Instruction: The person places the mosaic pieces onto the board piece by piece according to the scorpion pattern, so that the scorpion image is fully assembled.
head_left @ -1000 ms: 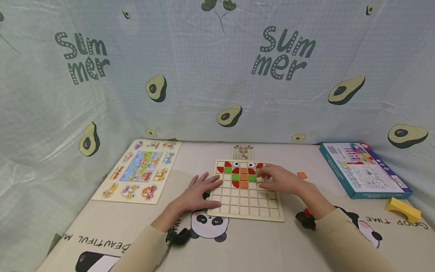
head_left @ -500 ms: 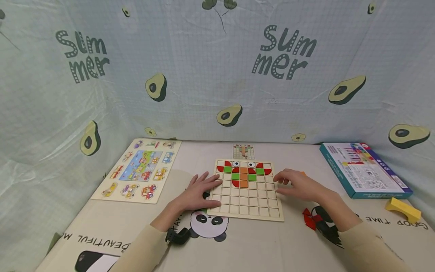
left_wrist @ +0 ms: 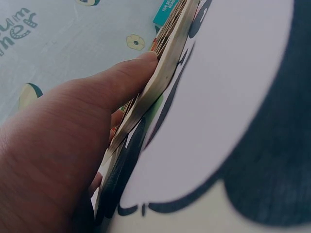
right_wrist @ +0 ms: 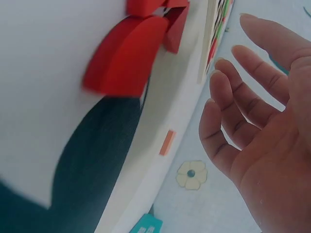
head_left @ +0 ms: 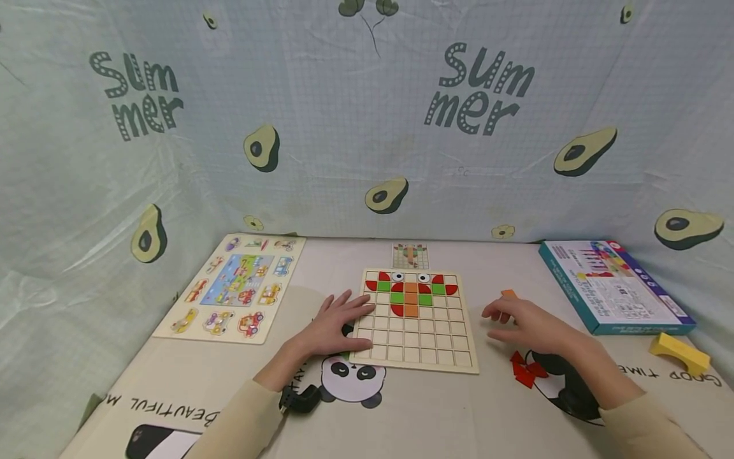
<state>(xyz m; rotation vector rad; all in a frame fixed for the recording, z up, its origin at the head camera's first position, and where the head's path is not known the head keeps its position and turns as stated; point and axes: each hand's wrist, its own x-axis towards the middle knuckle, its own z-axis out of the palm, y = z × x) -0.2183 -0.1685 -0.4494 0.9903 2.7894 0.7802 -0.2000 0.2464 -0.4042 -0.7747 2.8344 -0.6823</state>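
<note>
A wooden grid board lies in the middle of the table, its upper cells holding red, green and orange pieces and two eye pieces. My left hand rests on the board's left edge with fingers spread; in the left wrist view the thumb lies along that edge. To the right of the board hovers my right hand, fingers loosely bent and nothing between them, as the right wrist view shows. Several red pieces lie on the cloth just below it. An orange square sits behind it, partly hidden.
A small pattern card lies behind the board. At the left is a vehicle puzzle board. A flat box and a yellow arch block are on the right. A patterned cloth wall closes off the back.
My right hand has withdrawn rightward from the board's upper right, uncovering a red quarter-round piece there beside the green square. The left hand has stayed in place.
</note>
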